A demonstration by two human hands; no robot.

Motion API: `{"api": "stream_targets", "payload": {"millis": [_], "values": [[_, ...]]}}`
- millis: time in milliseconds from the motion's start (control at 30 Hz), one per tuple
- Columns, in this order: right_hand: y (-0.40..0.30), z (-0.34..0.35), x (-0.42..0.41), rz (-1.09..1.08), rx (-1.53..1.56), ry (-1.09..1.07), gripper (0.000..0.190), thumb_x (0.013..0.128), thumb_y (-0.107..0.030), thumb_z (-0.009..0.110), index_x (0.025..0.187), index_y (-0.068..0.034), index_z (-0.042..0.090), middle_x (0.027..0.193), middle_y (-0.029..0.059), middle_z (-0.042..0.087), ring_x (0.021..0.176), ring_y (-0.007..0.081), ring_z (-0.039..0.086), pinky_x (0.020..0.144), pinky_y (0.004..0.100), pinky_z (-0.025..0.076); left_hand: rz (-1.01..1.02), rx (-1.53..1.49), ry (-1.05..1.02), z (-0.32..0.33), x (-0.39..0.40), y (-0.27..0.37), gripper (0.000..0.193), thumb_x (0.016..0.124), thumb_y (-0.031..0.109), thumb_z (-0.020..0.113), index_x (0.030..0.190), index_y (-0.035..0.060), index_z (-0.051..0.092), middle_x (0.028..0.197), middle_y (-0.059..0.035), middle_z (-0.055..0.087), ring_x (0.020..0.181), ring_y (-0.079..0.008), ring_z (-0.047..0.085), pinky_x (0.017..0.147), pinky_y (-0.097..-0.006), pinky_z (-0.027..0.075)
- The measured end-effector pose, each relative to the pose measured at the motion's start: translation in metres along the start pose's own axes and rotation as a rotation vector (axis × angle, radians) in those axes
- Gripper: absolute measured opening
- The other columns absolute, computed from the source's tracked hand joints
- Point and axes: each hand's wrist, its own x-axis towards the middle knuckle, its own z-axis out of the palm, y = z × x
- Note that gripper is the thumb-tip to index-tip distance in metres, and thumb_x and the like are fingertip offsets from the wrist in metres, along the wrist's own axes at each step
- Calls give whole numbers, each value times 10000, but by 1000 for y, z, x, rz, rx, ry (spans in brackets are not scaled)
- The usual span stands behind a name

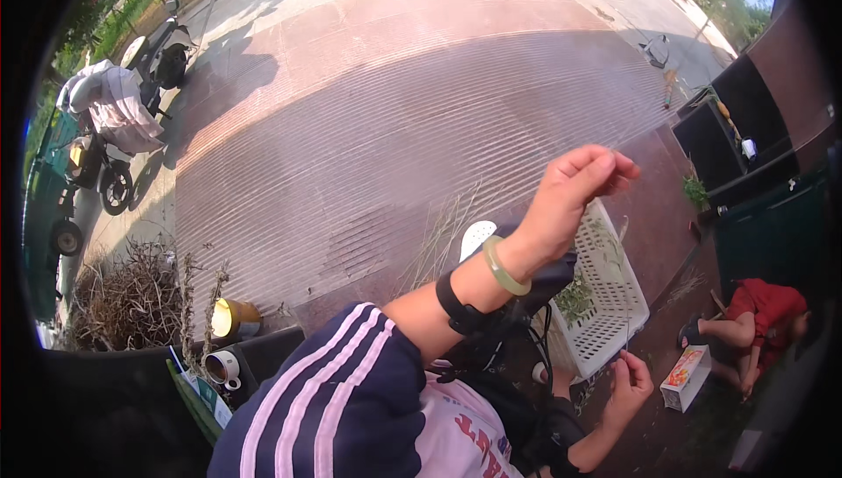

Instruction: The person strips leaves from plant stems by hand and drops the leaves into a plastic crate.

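My left hand (589, 175), with a pale green bangle and black strap at the wrist, is raised over the far end of a white plastic basket (635, 300). Its fingers are curled with the thumb against them; whether they hold anything fine cannot be told. At the basket's near right corner, my right hand (628, 382) pinches a thin plant stem (627, 330) that rises along the basket's side. Green leafy stems (575, 297) lie inside the basket. Long thin stalks (437, 234) are spread on the ribbed paving beside a white clog (478, 238).
A person in red (766, 320) crouches at right by a printed box (685, 376). At lower left are dry brushwood (128, 300), a yellow bucket (235, 317) and a white mug (222, 369). A covered two-wheeler (115, 106) stands at left; dark steps are at upper right.
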Motion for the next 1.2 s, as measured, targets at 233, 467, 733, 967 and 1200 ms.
{"api": "stream_targets", "payload": {"millis": [233,467,733,967,1200], "values": [[16,-37,-4,39,197,329,187,890,-130,568,1033,-13,596,734,8,570,457,2,361,380,151,244,-141,533,359,-187,-1,100,175,932,188,485,899,57,598,664,34,524,550,-41,446,507,-166,369],[10,-43,-5,130,230,358,223,913,-182,544,1066,-25,581,739,-4,560,442,-6,331,359,154,226,-754,831,746,-323,-138,44,162,911,190,484,860,87,598,706,17,567,520,-70,451,450,-193,337],[2,-39,-9,118,239,399,171,903,-138,546,1008,-11,593,718,11,566,441,-7,343,360,151,220,-1245,731,814,-343,-226,-12,361,860,353,563,1153,143,538,1087,-105,589,874,-189,560,692,-351,460],[19,-39,-17,98,267,506,152,856,-100,598,936,19,645,753,22,615,553,27,452,498,170,357,-1380,986,848,-381,-215,1,668,815,329,596,1366,77,314,1406,-172,310,1260,-379,324,947,-583,301],[42,-42,-30,57,242,613,141,827,-76,622,919,21,665,836,12,623,743,51,539,682,196,419,-722,961,585,-348,-102,16,255,856,263,559,1069,124,550,915,-19,623,684,-94,566,556,-223,386]]}}
